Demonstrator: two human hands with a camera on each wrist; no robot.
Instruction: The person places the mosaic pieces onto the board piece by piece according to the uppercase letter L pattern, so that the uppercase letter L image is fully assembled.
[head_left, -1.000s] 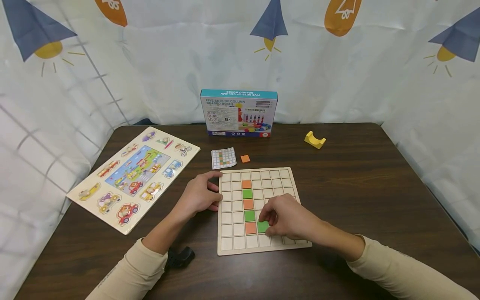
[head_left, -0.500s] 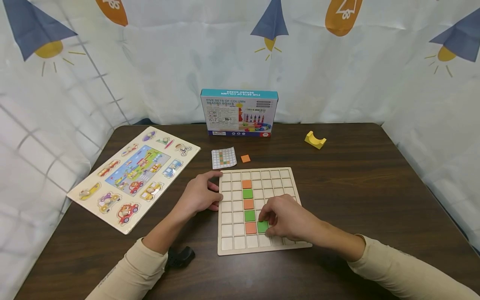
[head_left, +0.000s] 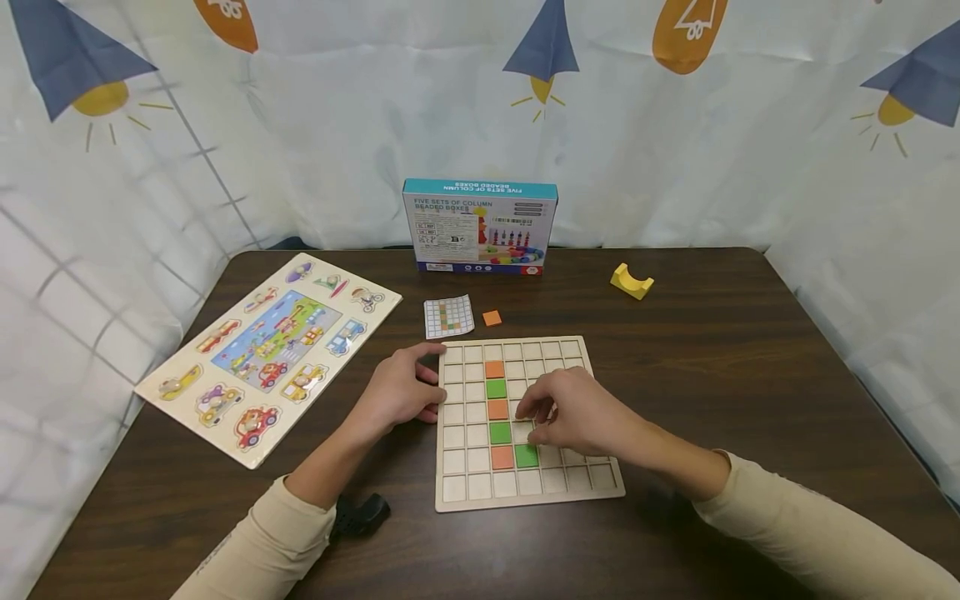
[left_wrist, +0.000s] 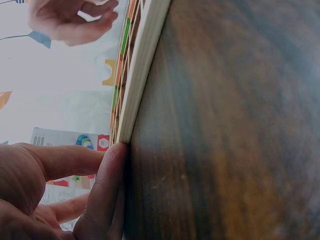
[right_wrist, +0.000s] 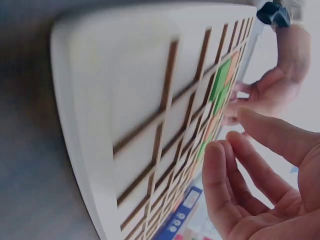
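Observation:
A wooden grid board (head_left: 461, 487) lies on the table before me. One of its columns holds alternating orange and green square tiles. Beside the lowest orange tile (head_left: 502, 457) sits a green tile (head_left: 527, 455), flat in its cell. My left hand (head_left: 397, 387) touches the board's left edge with its fingertips, which the left wrist view shows against the side of the wood. Over the board, just above the green tile, hovers my right hand (head_left: 577, 414). Its fingers are loosely bent with a gap to the thumb, and nothing is between them in the right wrist view (right_wrist: 265, 175).
Behind the board lie a small printed grid card (head_left: 448, 317) and a loose orange tile (head_left: 491, 318). A cardboard box (head_left: 480, 227) stands at the back. To the left is a vehicle puzzle board (head_left: 270, 358); a yellow arched block (head_left: 632, 282) is at back right.
My right hand has let go of the green tile and risen slightly away from it, so the tile shows fully. The left hand stays at the board's edge.

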